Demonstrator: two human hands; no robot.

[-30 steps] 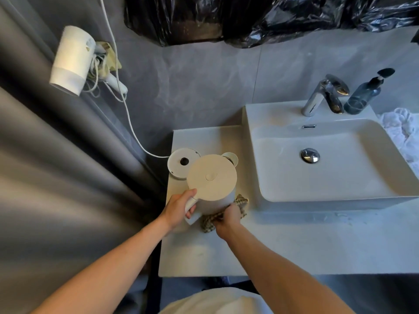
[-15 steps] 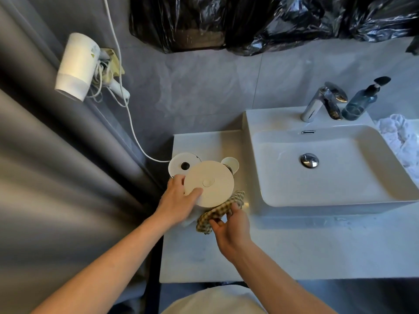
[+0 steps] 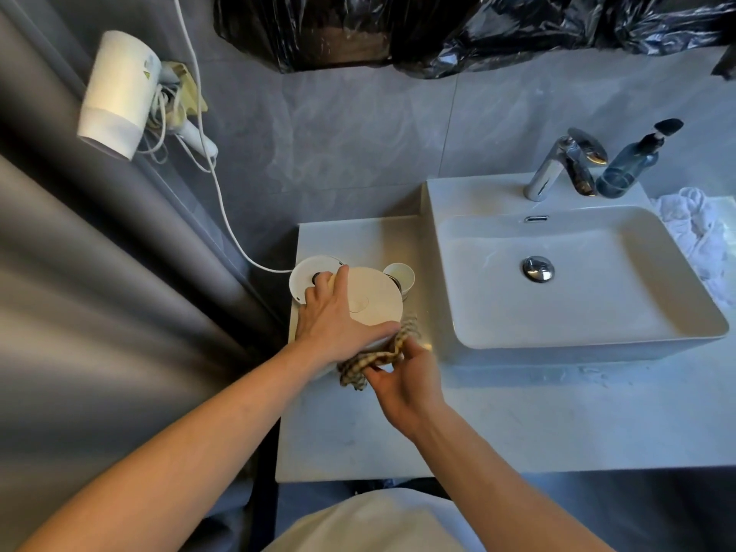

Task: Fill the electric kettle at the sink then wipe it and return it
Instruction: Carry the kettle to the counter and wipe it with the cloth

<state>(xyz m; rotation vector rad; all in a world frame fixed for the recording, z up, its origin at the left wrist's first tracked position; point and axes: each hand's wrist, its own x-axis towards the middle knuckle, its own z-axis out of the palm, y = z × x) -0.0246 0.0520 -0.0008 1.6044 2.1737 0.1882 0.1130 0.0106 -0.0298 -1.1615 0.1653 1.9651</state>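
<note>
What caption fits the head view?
Left hand steadies the kettle beside its base while right hand wipes it with a cloth.

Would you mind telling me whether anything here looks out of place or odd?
Black plastic sheeting is bunched along the wall above the sink, which is unusual. A crumpled white towel lies beside the sink. Nothing looks spilled or damaged.

Bathroom, likely hotel-style: white rectangular ceramic vessel sink (image 3: 645, 340) with chrome tap (image 3: 551, 169), wall-mounted white hair dryer (image 3: 119, 93), blue soap pump bottle (image 3: 629, 165) (grey tiled walls).
</note>
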